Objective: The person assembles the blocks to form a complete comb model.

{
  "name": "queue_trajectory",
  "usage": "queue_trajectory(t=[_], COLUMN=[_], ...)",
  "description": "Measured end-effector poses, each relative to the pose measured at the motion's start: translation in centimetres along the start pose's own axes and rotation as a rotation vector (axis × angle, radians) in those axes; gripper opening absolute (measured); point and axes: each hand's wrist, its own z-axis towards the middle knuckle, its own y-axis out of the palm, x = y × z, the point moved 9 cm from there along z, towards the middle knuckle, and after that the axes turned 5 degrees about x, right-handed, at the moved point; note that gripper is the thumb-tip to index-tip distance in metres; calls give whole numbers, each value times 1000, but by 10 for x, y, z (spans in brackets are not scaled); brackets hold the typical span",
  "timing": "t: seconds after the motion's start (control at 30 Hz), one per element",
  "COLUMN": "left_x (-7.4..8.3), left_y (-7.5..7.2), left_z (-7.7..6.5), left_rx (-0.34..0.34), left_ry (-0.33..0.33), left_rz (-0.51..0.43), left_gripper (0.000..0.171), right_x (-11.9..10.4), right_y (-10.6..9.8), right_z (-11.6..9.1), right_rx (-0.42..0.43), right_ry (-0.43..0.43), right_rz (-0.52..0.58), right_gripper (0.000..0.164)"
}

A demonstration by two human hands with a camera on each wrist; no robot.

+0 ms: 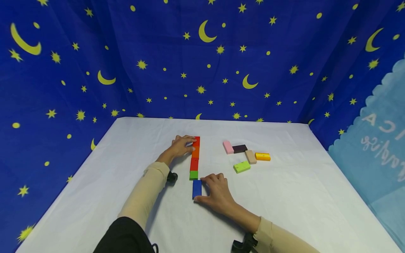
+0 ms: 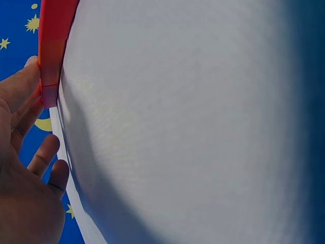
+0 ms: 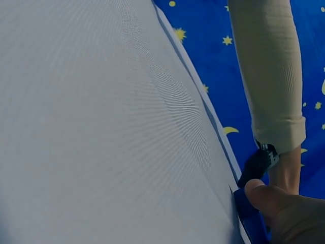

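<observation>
A row of blocks runs along the white table: a red block (image 1: 196, 141) at the far end, an orange block (image 1: 195, 152), another red block (image 1: 194, 164), then a green block (image 1: 193, 175). My left hand (image 1: 179, 146) touches the left side of the row by the far red and orange blocks. Its fingers look mostly extended in the left wrist view, against the orange block (image 2: 51, 63). Just short of the green block, my right hand (image 1: 219, 193) pinches a blue block (image 1: 197, 189) between thumb and finger; the right wrist view shows the thumb on the blue block (image 3: 249, 216).
Right of the row lie loose blocks: pink (image 1: 227, 147), dark (image 1: 239, 149), tan (image 1: 251, 157), yellow-orange (image 1: 263, 156) and lime green (image 1: 242, 167). A blue cloth (image 1: 209, 63) with moons and stars hangs behind the white table (image 1: 284, 203).
</observation>
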Motion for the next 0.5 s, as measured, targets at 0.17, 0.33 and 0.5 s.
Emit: queue_trajectory(t=[0.17, 0.33, 0.5], left_x=[0, 1, 0], left_y=[1, 0, 0], left_z=[1, 1, 1], left_rx=[-4, -2, -3], left_ry=[1, 11, 6], left_rz=[1, 3, -1], left_gripper=[47, 47, 46], right_x=[3, 9, 13], right_y=[-3, -5, -4], right_z=[0, -1, -1], right_rx=[-28, -80, -100], right_ry=[18, 40, 28], right_rz=[51, 134, 173], right_gripper=[66, 63, 59])
